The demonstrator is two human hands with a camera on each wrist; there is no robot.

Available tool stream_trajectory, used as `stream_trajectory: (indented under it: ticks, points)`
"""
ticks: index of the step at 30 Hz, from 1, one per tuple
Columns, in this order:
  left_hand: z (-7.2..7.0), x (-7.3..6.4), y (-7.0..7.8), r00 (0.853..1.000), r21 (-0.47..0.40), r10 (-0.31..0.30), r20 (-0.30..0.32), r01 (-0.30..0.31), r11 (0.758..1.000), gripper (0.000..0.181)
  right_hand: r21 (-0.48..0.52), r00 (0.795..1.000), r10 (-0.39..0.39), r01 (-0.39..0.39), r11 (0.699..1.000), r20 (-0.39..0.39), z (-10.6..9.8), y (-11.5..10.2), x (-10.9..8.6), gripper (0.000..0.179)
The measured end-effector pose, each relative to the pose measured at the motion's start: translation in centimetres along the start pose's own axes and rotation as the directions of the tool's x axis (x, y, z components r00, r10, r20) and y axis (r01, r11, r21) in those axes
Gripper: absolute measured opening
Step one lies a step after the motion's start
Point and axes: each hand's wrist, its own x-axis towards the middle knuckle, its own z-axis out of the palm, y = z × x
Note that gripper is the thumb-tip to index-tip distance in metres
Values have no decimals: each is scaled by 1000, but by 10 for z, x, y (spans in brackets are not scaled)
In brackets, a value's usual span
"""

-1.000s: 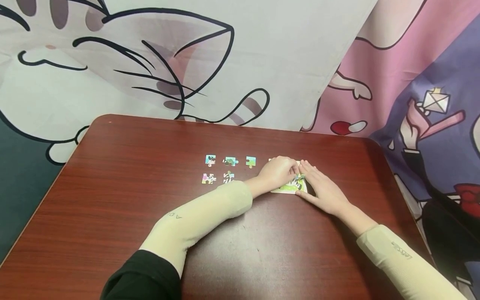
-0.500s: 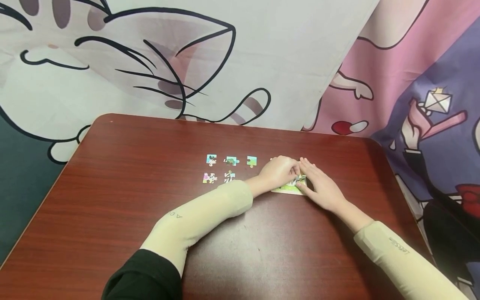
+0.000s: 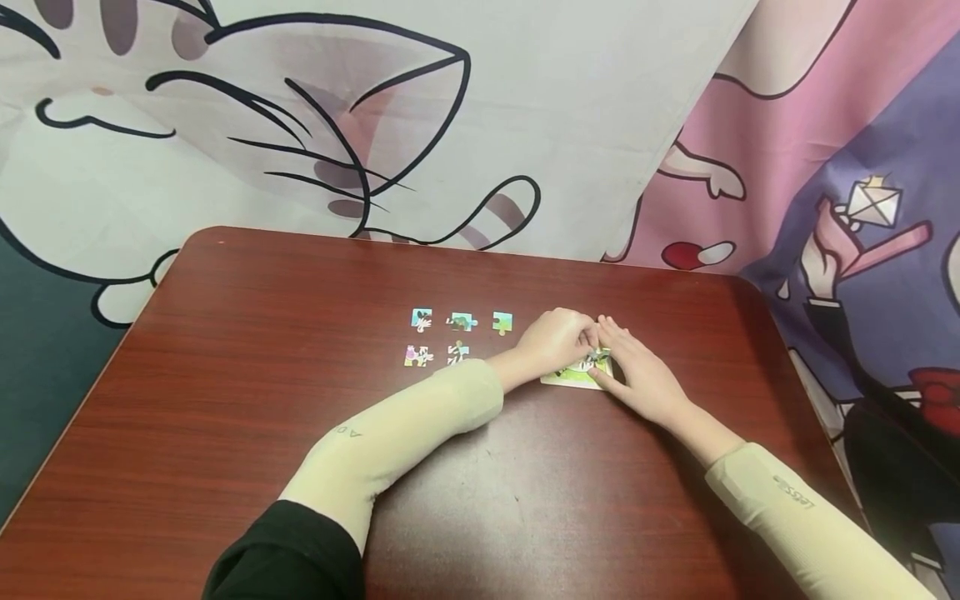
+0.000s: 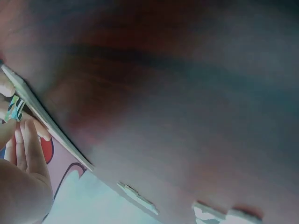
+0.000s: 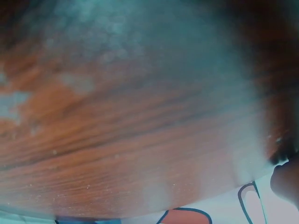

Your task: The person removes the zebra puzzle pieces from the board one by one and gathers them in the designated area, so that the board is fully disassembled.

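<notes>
A small puzzle board [image 3: 573, 382] with a white border and a green picture lies on the table, partly hidden under both hands. Over its upper part my left hand [image 3: 555, 340] pinches a puzzle piece [image 4: 15, 108], coloured green, blue and black, between thumb and fingers. My right hand [image 3: 643, 373] rests at the board's right edge, fingers straight and thumb spread onto the border. Its fingertips nearly meet those of the left hand. Left of the board are loose puzzle pieces, among them a blue-green one [image 3: 502, 322] and a pink-and-white one [image 3: 418, 357].
More loose pieces, such as a blue-and-green one [image 3: 462, 322], lie in two rows on the brown wooden table [image 3: 300, 292]. The left forearm reaches close past the lower row. Cartoon-printed cloth [image 3: 585, 125] hangs behind the table's far edge.
The right hand has shifted slightly left, its thumb farther in over the board's edge. The left hand stays nearly in place, and the loose pieces have not moved.
</notes>
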Motion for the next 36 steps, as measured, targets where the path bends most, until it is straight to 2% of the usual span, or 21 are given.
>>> stream_trajectory:
  ticks: [4,9,14,19,27,31,36]
  points:
    - [-9,-4,-3,1000,-58,-21,13,22,998,9,-6,1000,1,-1,1000,8,0,0,0,77]
    - [-27,-15,-9,1000,-72,-5,26,7,997,5,-27,1000,-9,10,1000,5,0,1,0,77]
    - [-42,-31,-22,999,-91,4,33,-1,996,3,-31,999,-32,32,999,4,-2,-1,1,75]
    - [-51,-47,-36,999,-107,-27,30,30,994,4,-33,998,-69,70,997,4,-5,-4,3,73]
    - [-57,-67,-55,993,-96,-84,86,92,991,7,-46,992,-127,128,991,27,-7,-8,3,64]
    - [-57,-71,-63,989,-83,-106,106,116,990,7,-57,990,-134,136,989,38,-7,-8,2,62]
    - [-57,-74,-69,985,-50,-138,102,143,988,7,-73,990,-132,136,988,58,-8,-9,2,61]
